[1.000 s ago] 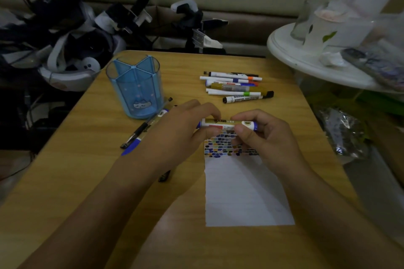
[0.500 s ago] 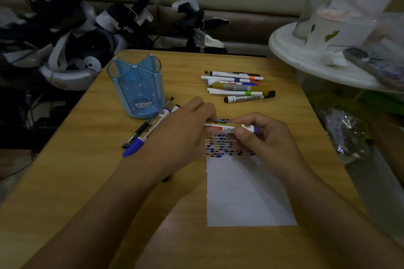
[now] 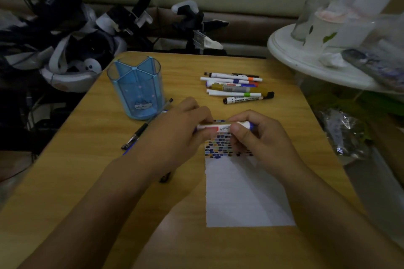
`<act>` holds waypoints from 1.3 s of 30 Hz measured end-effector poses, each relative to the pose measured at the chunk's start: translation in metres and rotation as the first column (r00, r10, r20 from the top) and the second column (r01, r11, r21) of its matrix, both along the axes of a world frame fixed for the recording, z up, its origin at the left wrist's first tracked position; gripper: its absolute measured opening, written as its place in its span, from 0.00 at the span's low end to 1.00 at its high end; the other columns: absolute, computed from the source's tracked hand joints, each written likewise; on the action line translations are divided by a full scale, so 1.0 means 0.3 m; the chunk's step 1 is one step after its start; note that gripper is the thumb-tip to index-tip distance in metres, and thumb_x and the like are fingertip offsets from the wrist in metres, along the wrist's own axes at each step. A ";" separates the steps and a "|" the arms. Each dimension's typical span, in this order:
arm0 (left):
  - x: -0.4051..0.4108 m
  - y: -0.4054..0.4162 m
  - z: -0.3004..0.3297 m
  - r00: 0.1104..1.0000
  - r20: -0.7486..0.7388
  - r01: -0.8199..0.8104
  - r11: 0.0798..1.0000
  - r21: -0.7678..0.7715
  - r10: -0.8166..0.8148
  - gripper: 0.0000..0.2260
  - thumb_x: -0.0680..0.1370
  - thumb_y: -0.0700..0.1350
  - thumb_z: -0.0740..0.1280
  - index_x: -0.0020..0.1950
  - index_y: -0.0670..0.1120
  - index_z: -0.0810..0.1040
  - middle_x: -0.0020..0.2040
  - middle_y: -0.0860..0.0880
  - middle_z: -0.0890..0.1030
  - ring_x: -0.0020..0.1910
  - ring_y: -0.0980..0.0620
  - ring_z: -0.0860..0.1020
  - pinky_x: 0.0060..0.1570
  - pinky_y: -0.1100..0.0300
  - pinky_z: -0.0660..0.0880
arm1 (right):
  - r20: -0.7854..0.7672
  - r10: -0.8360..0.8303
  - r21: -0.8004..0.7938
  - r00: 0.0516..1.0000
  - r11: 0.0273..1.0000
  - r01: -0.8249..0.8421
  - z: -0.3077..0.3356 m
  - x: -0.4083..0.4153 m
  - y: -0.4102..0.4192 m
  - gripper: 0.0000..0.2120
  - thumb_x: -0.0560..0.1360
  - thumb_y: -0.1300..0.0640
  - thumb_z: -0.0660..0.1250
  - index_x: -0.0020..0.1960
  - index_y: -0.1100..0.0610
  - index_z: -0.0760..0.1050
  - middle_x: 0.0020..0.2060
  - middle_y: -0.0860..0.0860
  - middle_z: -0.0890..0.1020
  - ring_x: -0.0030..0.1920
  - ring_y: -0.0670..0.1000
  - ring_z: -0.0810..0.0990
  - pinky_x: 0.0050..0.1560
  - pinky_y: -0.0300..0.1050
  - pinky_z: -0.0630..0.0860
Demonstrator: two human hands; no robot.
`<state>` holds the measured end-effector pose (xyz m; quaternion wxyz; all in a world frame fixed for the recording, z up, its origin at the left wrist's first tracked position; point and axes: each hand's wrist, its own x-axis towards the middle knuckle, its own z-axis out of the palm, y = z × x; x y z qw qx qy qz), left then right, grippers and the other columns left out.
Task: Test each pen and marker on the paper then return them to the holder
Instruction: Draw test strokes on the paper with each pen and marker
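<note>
Both hands hold one white marker [image 3: 215,127] with a blue cap level above the top of the white paper [image 3: 242,192]. My left hand [image 3: 177,133] pinches its left end; my right hand [image 3: 260,135] grips the blue-capped right end. The paper's top strip carries several coloured test marks [image 3: 218,146]. The blue see-through holder [image 3: 136,88] stands to the left with nothing in it. A pile of several markers [image 3: 236,87] lies behind the hands. A black pen [image 3: 140,132] and a blue-capped pen lie left of my left hand, partly hidden by it.
The wooden table [image 3: 87,159] has its left edge beside dark clutter and white headsets [image 3: 72,54]. A white round stand [image 3: 317,67] with cups overhangs the back right corner. A crinkled plastic bag [image 3: 345,135] lies off the right edge.
The hands have drawn a little closer together along the marker, and less of its barrel shows between them. Everything else on the table has stayed put.
</note>
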<state>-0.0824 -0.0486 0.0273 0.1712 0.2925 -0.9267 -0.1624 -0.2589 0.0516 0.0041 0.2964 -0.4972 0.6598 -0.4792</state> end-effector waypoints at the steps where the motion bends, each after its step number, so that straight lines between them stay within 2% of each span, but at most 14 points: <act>1: 0.008 -0.004 0.006 1.000 0.023 0.004 1.000 -0.001 -0.004 0.10 0.78 0.55 0.66 0.57 0.55 0.78 0.50 0.56 0.71 0.46 0.55 0.72 0.46 0.54 0.75 | -0.014 0.017 0.000 1.000 1.000 -0.017 -0.004 0.003 -0.006 0.04 0.80 0.54 0.66 0.50 0.46 0.79 0.40 0.48 0.85 0.41 0.48 0.85 0.37 0.44 0.83; 3: 0.027 -0.013 0.014 0.998 0.052 0.030 0.999 0.010 -0.031 0.10 0.76 0.55 0.68 0.56 0.56 0.79 0.46 0.56 0.72 0.43 0.56 0.72 0.44 0.54 0.75 | -0.026 0.059 0.005 0.998 0.998 -0.059 -0.010 0.007 -0.016 0.04 0.79 0.53 0.67 0.53 0.47 0.79 0.42 0.48 0.85 0.42 0.46 0.84 0.37 0.41 0.81; 5: 0.049 -0.024 0.022 0.995 0.077 0.054 0.998 0.030 -0.056 0.08 0.76 0.54 0.69 0.54 0.59 0.77 0.43 0.57 0.72 0.40 0.57 0.72 0.40 0.56 0.74 | -0.067 0.077 0.028 0.995 0.997 -0.075 -0.016 -0.001 -0.029 0.10 0.77 0.47 0.68 0.58 0.44 0.77 0.44 0.47 0.85 0.44 0.44 0.84 0.39 0.41 0.81; 7: 0.079 -0.040 0.023 0.994 0.103 0.024 0.998 0.059 -0.030 0.12 0.76 0.53 0.68 0.58 0.63 0.73 0.40 0.56 0.73 0.37 0.58 0.73 0.35 0.59 0.74 | -0.133 0.019 0.030 0.991 0.999 -0.015 -0.026 -0.031 -0.044 0.17 0.74 0.43 0.69 0.62 0.41 0.74 0.47 0.42 0.83 0.47 0.40 0.81 0.43 0.38 0.78; 8: 0.095 -0.047 0.022 0.994 0.110 -0.019 0.997 0.075 0.010 0.15 0.77 0.52 0.67 0.61 0.65 0.70 0.39 0.56 0.74 0.35 0.58 0.74 0.32 0.60 0.73 | -0.180 -0.036 0.019 0.983 0.999 0.041 -0.032 -0.052 -0.051 0.18 0.74 0.44 0.71 0.63 0.41 0.74 0.49 0.40 0.82 0.48 0.38 0.80 0.45 0.37 0.76; 10: 0.119 -0.059 0.017 0.989 0.114 -0.103 0.992 0.073 0.094 0.17 0.79 0.51 0.65 0.63 0.65 0.64 0.36 0.54 0.75 0.32 0.56 0.75 0.29 0.60 0.73 | -0.381 -0.144 -0.008 0.913 0.988 0.153 -0.048 -0.099 -0.059 0.18 0.76 0.49 0.72 0.64 0.41 0.73 0.54 0.39 0.79 0.49 0.39 0.78 0.48 0.38 0.77; 12: 0.132 -0.065 0.006 0.983 0.116 -0.145 0.989 0.015 0.142 0.12 0.80 0.50 0.62 0.60 0.62 0.64 0.34 0.52 0.74 0.30 0.55 0.74 0.27 0.58 0.72 | -0.593 -0.173 -0.020 0.786 0.980 0.200 -0.069 -0.141 -0.060 0.19 0.77 0.50 0.71 0.66 0.42 0.73 0.59 0.41 0.77 0.54 0.41 0.75 0.50 0.39 0.74; 14: 0.140 -0.063 -0.004 0.976 0.141 -0.162 0.986 -0.034 0.165 0.07 0.81 0.50 0.60 0.56 0.59 0.64 0.34 0.53 0.74 0.30 0.56 0.73 0.27 0.58 0.71 | -0.683 -0.160 -0.026 0.712 0.980 0.196 -0.086 -0.166 -0.056 0.19 0.77 0.51 0.70 0.67 0.44 0.73 0.63 0.44 0.76 0.61 0.45 0.72 0.56 0.40 0.70; 18: 0.144 -0.067 -0.021 0.964 0.205 -0.163 0.985 -0.061 0.172 0.06 0.81 0.50 0.59 0.53 0.59 0.61 0.36 0.54 0.73 0.32 0.57 0.73 0.28 0.59 0.70 | -0.757 -0.119 -0.029 0.643 0.988 0.149 -0.107 -0.176 -0.056 0.20 0.79 0.51 0.68 0.71 0.47 0.73 0.68 0.46 0.75 0.69 0.48 0.67 0.66 0.43 0.63; 22: 0.138 -0.075 -0.027 0.964 0.223 -0.137 0.989 -0.060 0.147 0.05 0.81 0.50 0.60 0.52 0.57 0.63 0.39 0.52 0.76 0.34 0.54 0.76 0.32 0.52 0.78 | -0.775 -0.066 0.006 0.629 0.994 0.112 -0.121 -0.171 -0.069 0.20 0.80 0.51 0.66 0.72 0.48 0.71 0.69 0.45 0.74 0.70 0.48 0.65 0.67 0.43 0.62; 28: 0.136 -0.073 -0.024 0.965 0.223 -0.118 0.988 -0.098 0.138 0.03 0.82 0.50 0.58 0.53 0.56 0.65 0.39 0.54 0.75 0.34 0.56 0.74 0.31 0.56 0.76 | -0.756 -0.130 -0.049 0.641 0.989 0.142 -0.123 -0.171 -0.085 0.20 0.81 0.53 0.64 0.72 0.48 0.71 0.69 0.46 0.74 0.69 0.47 0.66 0.66 0.42 0.62; 31: 0.135 -0.068 -0.031 0.959 0.247 -0.104 0.984 -0.143 0.137 0.05 0.82 0.52 0.58 0.57 0.55 0.66 0.40 0.54 0.75 0.35 0.58 0.74 0.32 0.58 0.75 | -0.764 -0.130 -0.032 0.632 0.986 0.164 -0.124 -0.187 -0.089 0.22 0.81 0.53 0.62 0.74 0.49 0.69 0.71 0.47 0.72 0.71 0.49 0.66 0.68 0.45 0.62; 34: 0.136 -0.065 -0.036 0.958 0.256 -0.095 0.984 -0.154 0.132 0.07 0.81 0.55 0.57 0.57 0.56 0.66 0.43 0.54 0.75 0.38 0.57 0.75 0.36 0.56 0.78 | -0.782 -0.094 0.021 0.617 0.984 0.177 -0.126 -0.200 -0.088 0.24 0.81 0.51 0.61 0.77 0.51 0.65 0.74 0.48 0.69 0.74 0.50 0.63 0.73 0.50 0.62; 39: 0.138 -0.066 -0.039 0.957 0.261 -0.093 0.986 -0.136 0.126 0.12 0.81 0.57 0.57 0.62 0.56 0.67 0.49 0.53 0.76 0.42 0.54 0.76 0.40 0.54 0.78 | -0.789 -0.067 0.055 0.611 0.982 0.179 -0.128 -0.218 -0.088 0.27 0.81 0.49 0.62 0.79 0.51 0.61 0.76 0.49 0.66 0.77 0.50 0.60 0.75 0.50 0.59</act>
